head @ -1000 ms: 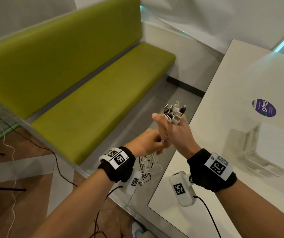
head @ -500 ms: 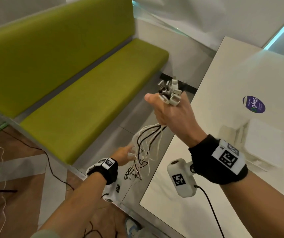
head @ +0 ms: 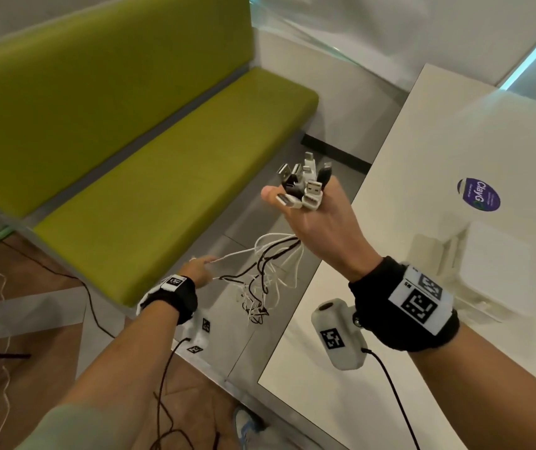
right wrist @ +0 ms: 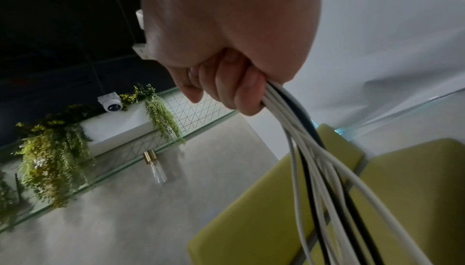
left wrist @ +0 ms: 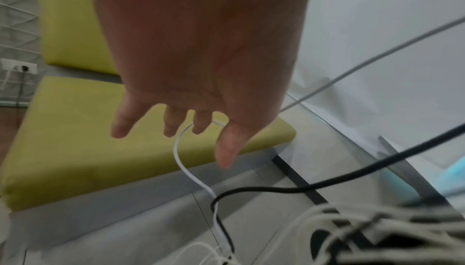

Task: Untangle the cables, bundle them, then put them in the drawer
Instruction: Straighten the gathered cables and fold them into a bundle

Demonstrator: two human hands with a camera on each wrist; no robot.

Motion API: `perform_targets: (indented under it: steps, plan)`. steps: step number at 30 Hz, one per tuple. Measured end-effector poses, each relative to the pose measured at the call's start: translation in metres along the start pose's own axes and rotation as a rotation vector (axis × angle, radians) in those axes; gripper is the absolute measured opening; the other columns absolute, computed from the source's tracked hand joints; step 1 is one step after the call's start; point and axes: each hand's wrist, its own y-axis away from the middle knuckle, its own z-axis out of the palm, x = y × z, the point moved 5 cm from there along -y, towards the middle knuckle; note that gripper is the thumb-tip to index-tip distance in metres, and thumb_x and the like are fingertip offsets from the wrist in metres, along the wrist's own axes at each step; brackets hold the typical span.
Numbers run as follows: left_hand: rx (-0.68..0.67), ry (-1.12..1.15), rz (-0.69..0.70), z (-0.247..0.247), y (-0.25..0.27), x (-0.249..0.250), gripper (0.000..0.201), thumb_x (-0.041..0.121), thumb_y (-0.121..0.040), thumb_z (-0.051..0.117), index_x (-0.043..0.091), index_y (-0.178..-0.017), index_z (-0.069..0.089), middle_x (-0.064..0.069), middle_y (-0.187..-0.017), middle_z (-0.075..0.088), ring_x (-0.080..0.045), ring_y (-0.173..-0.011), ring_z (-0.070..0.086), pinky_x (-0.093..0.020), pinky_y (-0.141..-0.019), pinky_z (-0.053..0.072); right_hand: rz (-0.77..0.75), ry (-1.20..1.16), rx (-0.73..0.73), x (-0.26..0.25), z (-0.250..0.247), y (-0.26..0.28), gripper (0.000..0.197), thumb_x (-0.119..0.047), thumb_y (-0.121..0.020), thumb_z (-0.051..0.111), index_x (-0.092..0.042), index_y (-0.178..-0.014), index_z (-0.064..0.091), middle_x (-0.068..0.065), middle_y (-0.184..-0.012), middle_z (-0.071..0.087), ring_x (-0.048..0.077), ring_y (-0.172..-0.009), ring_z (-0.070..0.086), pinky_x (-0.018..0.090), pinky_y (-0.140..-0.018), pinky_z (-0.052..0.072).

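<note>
My right hand [head: 320, 235] is fisted round the cables [right wrist: 309, 150] just below their plugs [head: 305, 186], which stick up past my knuckles; the white and black strands spill from under my little finger and hang toward the floor. Lower and off to the left, my left hand [left wrist: 201, 60] has its fingers [left wrist: 198, 124] loosely spread, one white cable [left wrist: 183, 162] hooked between them — caught rather than gripped. Below that, the loose ends knot together in a snarl [head: 255, 306]. I judge the untangling is underway: best to draw this one strand sideways slowly, keeping the right fist firm, and stop if the snarl tightens. No drawer is in view.
</note>
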Motion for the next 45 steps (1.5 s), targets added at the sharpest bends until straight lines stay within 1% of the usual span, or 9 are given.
perform_targets:
  steps: [5,11,14,22,26,32,38,42,45]
  plan:
    - [0.066,0.076,-0.188,-0.022,-0.007,-0.044,0.065,0.011,-0.091,0.058,0.016,-0.15,0.031,-0.017,-0.148,0.043,-0.035,-0.131,0.045,-0.038,-0.105,0.039,-0.005,0.104,0.004,0.002,-0.012,0.0,0.057,0.002,-0.088,0.061,-0.034,-0.051,0.039,-0.017,-0.047,0.043,0.004,-0.048,0.036,0.011,-0.049,0.028]
    - [0.24,0.209,-0.318,-0.035,0.009,-0.052,0.043,0.021,-0.097,0.057,-0.008,-0.128,0.051,-0.027,-0.128,0.056,-0.042,-0.117,0.054,-0.043,-0.094,0.042,0.039,0.252,-0.045,0.017,-0.005,-0.001,0.028,-0.016,-0.08,0.05,0.006,-0.063,0.055,0.022,-0.06,0.051,0.032,-0.055,0.038,0.04,-0.05,0.032]
    - [0.268,0.355,-0.204,-0.037,0.006,-0.047,0.028,0.021,-0.096,0.057,0.0,-0.114,0.064,-0.013,-0.112,0.067,-0.033,-0.108,0.06,-0.037,-0.089,0.045,0.026,0.27,-0.038,0.02,-0.004,-0.006,0.029,-0.019,-0.079,0.046,0.004,-0.065,0.057,0.02,-0.061,0.054,0.037,-0.058,0.044,0.044,-0.051,0.036]
    - [0.171,0.962,0.122,-0.029,0.007,0.006,0.053,-0.014,-0.09,0.047,0.01,-0.137,0.044,-0.008,-0.101,0.054,-0.02,-0.078,0.056,-0.031,-0.07,0.053,0.07,0.284,-0.093,0.034,0.017,-0.012,0.037,-0.027,-0.077,0.045,0.007,-0.068,0.059,0.021,-0.061,0.054,0.033,-0.055,0.042,0.046,-0.051,0.038]
    - [0.145,0.669,0.189,-0.033,0.006,-0.015,0.06,-0.019,-0.088,0.042,0.016,-0.137,0.044,-0.009,-0.11,0.057,-0.019,-0.077,0.054,-0.027,-0.068,0.051,0.041,0.399,-0.055,0.032,-0.007,-0.017,0.038,-0.028,-0.077,0.046,0.005,-0.066,0.061,0.018,-0.057,0.055,0.037,-0.055,0.049,0.044,-0.051,0.04]
    - [0.215,-0.364,0.231,-0.017,0.017,-0.033,0.077,-0.009,-0.08,0.046,0.032,-0.144,0.035,0.013,-0.125,0.058,-0.017,-0.112,0.055,-0.035,-0.092,0.034,-0.022,0.559,-0.066,0.02,-0.034,-0.023,0.035,-0.022,-0.079,0.05,-0.024,-0.048,0.035,-0.01,-0.044,0.031,0.014,-0.039,0.03,0.019,-0.042,0.028]
    - [0.555,0.036,-0.017,-0.03,0.016,-0.058,0.055,-0.009,-0.078,0.056,0.013,-0.128,0.05,-0.02,-0.11,0.059,-0.042,-0.091,0.061,-0.046,-0.077,0.051,-0.037,0.662,-0.109,0.023,-0.024,-0.021,0.053,-0.009,-0.086,0.06,-0.032,-0.052,0.027,-0.013,-0.048,0.031,0.01,-0.042,0.028,0.014,-0.043,0.023]
    - [0.391,0.294,-0.34,-0.019,0.01,-0.094,0.026,0.013,-0.09,0.056,0.0,-0.112,0.06,-0.028,-0.107,0.065,-0.044,-0.097,0.062,-0.046,-0.084,0.052,-0.046,0.609,-0.061,0.02,-0.028,-0.02,0.047,-0.014,-0.081,0.054,-0.033,-0.05,0.025,-0.012,-0.045,0.028,0.012,-0.041,0.026,0.016,-0.043,0.019]
    - [0.213,0.787,-0.387,0.0,0.007,-0.091,0.032,0.023,-0.102,0.04,-0.003,-0.097,0.058,-0.023,-0.089,0.064,-0.035,-0.061,0.069,-0.042,-0.062,0.06,-0.023,0.639,-0.114,0.023,-0.021,-0.02,0.049,-0.012,-0.085,0.059,-0.031,-0.052,0.029,-0.012,-0.048,0.033,0.012,-0.043,0.03,0.017,-0.045,0.019]
